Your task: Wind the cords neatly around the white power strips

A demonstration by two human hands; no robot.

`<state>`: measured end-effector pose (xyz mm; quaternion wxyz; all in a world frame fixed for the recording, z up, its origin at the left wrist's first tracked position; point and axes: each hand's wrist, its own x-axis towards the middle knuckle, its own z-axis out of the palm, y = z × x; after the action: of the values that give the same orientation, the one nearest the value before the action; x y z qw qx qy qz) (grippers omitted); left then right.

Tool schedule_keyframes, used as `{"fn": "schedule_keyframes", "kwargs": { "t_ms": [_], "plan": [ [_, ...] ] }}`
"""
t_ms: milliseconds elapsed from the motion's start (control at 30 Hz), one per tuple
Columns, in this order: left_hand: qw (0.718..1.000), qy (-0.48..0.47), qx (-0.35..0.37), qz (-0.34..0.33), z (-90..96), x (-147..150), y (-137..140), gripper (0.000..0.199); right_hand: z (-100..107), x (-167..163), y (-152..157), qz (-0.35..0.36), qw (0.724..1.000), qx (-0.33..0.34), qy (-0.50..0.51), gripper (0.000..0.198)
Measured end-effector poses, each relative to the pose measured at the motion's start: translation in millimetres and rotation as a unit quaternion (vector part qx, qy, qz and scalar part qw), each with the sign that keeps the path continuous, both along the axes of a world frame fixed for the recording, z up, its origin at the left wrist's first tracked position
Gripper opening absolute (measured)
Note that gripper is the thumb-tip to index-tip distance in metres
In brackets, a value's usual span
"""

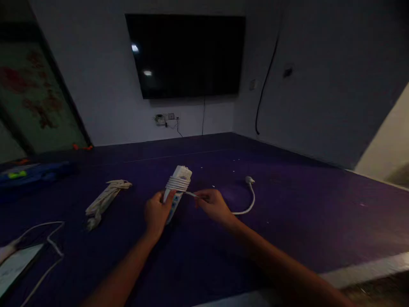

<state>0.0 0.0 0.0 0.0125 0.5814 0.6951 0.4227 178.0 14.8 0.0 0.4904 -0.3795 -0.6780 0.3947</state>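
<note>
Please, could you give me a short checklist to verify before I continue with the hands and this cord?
1. Left hand grips the power strip: ok.
2. Right hand pinches the cord beside the strip: ok.
3. Coils lie close together around the strip: ok.
4. All of the cord is wrapped: not ok, a length curves loose on the purple surface.
5. Plug is out of any outlet: ok, it lies on the surface.
6. Every socket of the strip is unused: cannot tell, hand and coils cover part of it.
</note>
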Motion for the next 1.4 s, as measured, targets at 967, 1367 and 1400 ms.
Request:
{"fn": "schedule_keyframes", "kwargs": {
  "t_ms": [967, 1367, 1400],
  "plan": [
    [0.879, 0.384, 0.261, -0.111, -22.9, 34, -12, 0.048, 12, 0, -6, -0.009, 0.985, -0.017, 0.172, 0.034],
    [0.969, -0.025, 0.165, -0.184, -11.5, 14, -6, 0.043, 1, -2, -2, 0.032, 0.986, -0.012, 0.162, 0.035],
    [0.970, -0.078, 0.127, -0.192, -10.6, 12, -5, 0.047, 0, -3, -3, 0.050, 0.986, -0.013, 0.161, 0.036]
  ]
}}
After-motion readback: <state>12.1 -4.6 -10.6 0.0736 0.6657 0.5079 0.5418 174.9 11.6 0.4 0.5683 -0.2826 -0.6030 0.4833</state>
